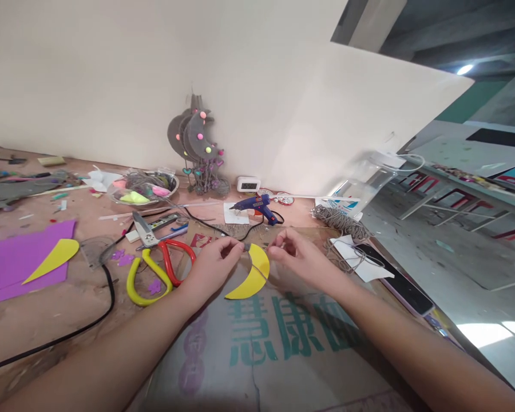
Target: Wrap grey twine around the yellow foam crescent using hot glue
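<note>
My left hand (223, 258) is closed in a pinch at the upper tip of a yellow crescent-moon cutout (260, 269). A small dark bit shows at that tip, beside my fingertips. A thin grey cord (260, 272) crosses the crescent's face. Just right of the crescent, my right hand (298, 254) is closed with thumb and fingers together; what it holds, if anything, is too small to make out. Beneath both hands lies a printed sheet with green characters (274, 332). Scissors with red and yellow handles (150, 274) rest left of my left hand.
A blue glue gun (255, 206) lies behind the hands, its black cable (107, 297) running left. Grey cord (339, 220) and a phone (399, 280) are at right. Purple sheets (26, 263) lie left. A bowl of pompoms (143, 189) and grey hanging moons (197, 137) stand behind.
</note>
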### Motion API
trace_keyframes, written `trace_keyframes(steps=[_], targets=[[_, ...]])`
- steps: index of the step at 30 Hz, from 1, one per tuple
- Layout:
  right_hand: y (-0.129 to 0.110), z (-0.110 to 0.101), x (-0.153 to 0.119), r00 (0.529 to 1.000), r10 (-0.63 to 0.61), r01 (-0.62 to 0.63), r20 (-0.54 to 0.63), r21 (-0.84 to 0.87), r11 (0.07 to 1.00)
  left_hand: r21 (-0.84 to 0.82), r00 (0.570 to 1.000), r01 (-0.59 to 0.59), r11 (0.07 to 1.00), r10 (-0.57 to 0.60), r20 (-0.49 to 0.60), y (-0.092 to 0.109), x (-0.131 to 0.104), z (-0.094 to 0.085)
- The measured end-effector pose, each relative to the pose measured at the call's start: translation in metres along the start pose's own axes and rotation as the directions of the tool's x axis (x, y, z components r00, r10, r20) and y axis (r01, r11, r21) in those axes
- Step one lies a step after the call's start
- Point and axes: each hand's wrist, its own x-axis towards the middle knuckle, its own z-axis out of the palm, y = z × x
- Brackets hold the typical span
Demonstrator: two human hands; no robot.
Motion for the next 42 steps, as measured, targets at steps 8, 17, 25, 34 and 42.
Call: trace_keyframes(steps=[8,17,25,34,42], targets=[[-0.007,0.002,-0.018,0.863,0.2,-0.332,0.465,0.222,0.917,0.02,0.998,0.028,0.999,-0.027,-0.061,-0.004,0.001,0.001],[-0.016,0.013,-0.031,0.925,-0.354,0.379,0.136,-0.331,0.864,0.083,1.0,0.006,0.997,-0.006,-0.009,0.001,-0.001,0.003],[-0.013,0.021,-0.018,0.865,-0.495,0.469,-0.087,-0.213,0.857,0.109,0.991,-0.085,0.99,0.073,0.109,-0.003,-0.002,0.004],[0.011,0.011,-0.007,0.942,-0.217,0.214,-0.257,-0.04,0.976,0.122,0.99,-0.07,0.99,0.053,0.132,-0.003,-0.001,0.002],[0.019,0.016,-0.002,0.956,-0.181,0.184,-0.23,-0.006,0.983,0.123,0.978,-0.096,0.988,0.071,0.198,-0.001,-0.001,0.002]])
